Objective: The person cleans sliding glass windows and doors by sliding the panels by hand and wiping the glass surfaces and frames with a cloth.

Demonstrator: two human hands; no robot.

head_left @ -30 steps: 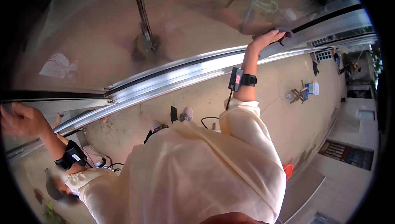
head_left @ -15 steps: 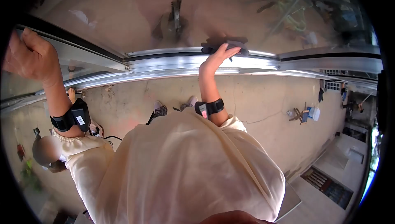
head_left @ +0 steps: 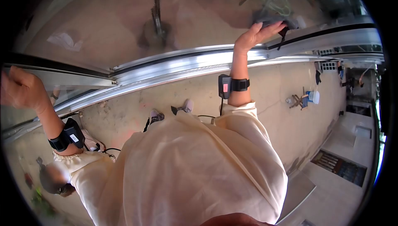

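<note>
My right hand [head_left: 256, 36] presses a dark cloth [head_left: 271, 18] against the glass pane [head_left: 199, 14], just above the silver metal window frame [head_left: 178, 66]. The fingers lie along the cloth, and one dark end of it hangs below them. At the far left, my left hand [head_left: 24, 91] is curled at the dark-edged frame of the side panel [head_left: 62, 71]. Its fingertips are partly hidden at the picture's edge, and it appears to grip that frame. Both forearms carry black strapped devices.
Another person with a cap [head_left: 53, 178] is at the lower left. On the concrete floor to the right stand a small wooden stool [head_left: 299, 100] and a white-and-blue bucket [head_left: 313, 97]. Farther off, a person [head_left: 353, 82] is near the wall. The glass carries reflections.
My right hand has slid the cloth to the right and upward along the glass. My left hand stays at the side frame, and it appears lower as the view has shifted.
</note>
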